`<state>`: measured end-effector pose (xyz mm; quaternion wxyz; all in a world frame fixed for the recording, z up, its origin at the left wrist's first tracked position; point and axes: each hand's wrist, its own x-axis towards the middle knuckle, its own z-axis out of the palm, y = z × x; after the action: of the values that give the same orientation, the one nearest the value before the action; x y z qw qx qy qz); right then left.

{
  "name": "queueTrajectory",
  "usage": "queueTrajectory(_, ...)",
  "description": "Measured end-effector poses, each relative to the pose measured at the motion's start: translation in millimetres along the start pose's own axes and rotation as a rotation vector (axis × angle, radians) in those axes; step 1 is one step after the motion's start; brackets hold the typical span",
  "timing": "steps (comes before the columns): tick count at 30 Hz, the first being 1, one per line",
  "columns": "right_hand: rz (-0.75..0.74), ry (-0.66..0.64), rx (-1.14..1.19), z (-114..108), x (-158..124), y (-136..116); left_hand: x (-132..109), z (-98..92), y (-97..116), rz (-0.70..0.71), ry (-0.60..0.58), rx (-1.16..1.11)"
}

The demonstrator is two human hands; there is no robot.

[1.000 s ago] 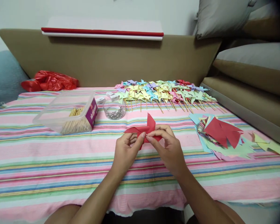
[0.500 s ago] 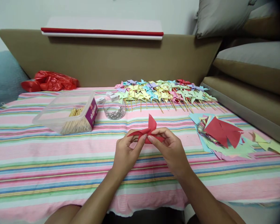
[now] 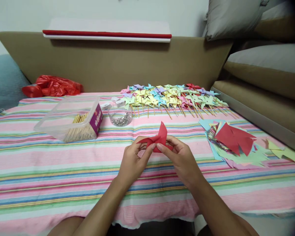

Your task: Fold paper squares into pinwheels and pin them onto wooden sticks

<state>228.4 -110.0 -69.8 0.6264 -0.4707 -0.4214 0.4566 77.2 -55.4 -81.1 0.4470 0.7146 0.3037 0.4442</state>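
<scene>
Pinching a red folded paper pinwheel (image 3: pixel 159 137) in the head view, with the left hand (image 3: pixel 132 160) at its left wing and the right hand (image 3: pixel 180 159) at its right, fingers (image 3: pixel 149 151) pressing together at the centre. Hovering just above the striped cloth bench (image 3: pixel 51 170), long axis running left-right, equally near both hands. Keeping well apart from the clear plastic box of wooden sticks (image 3: pixel 71 119) leftward and the stack of cut coloured paper (image 3: pixel 233 141) rightward.

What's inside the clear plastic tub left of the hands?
The clear plastic tub holds a pile of thin wooden sticks lying toward its near end. Its purple label covers one end wall, hiding whatever lies right behind it.
</scene>
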Motion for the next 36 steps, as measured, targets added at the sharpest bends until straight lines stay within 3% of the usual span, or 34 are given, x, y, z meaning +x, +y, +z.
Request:
queueTrajectory(15, -0.018, 0.026, -0.034, -0.8, -0.1, 7.1, -1.0, -0.9, -1.7, 0.100, -0.009, 0.058)
queueTrajectory(21, -0.100, 0.067, -0.198, -0.4, 1.5, 13.5, 2.1, -2.4, -0.5, 0.034, 0.013, 0.163)
queueTrajectory(28, -0.067, 0.057, -0.107, 2.5, 7.5, 18.9, 0.9, -8.5, -0.5, -0.071, -0.028, 0.140)
queueTrajectory(30, -0.051, 0.073, -0.066, 2.3, 9.6, 20.7, -0.8, -17.4, 4.5, -0.061, 0.013, 0.213)
queueTrajectory(32, -0.027, 0.091, -0.021, 1.3, 11.9, 22.9, -0.4, -35.3, 14.4, -0.014, 0.129, 0.360)
queueTrajectory(36, 0.003, 0.111, 0.031, -1.5, 16.7, 26.1, 19.8, -101.1, 41.8, 0.085, 0.458, 0.567)
